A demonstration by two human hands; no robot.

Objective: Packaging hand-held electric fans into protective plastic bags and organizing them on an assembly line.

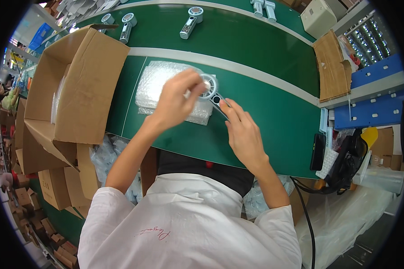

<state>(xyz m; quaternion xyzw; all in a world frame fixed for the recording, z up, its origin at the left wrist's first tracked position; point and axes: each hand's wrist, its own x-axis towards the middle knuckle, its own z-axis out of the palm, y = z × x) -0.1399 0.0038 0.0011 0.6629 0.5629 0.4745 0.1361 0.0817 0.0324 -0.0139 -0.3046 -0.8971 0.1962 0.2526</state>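
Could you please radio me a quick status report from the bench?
Right hand gripping round-headed device. Left hand blurred at its round end, contact unclear. Bubble-wrap sheets below left hand, nothing visibly blocking.

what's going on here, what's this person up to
A person at a green table is handling a device with a round head. The right hand grips its handle; the left hand is at the head, too blurred to tell whether the fingers touch it. A stack of bubble wrap lies beside it, partly behind the left hand. Similar devices lie beyond, and an open box stands at left.
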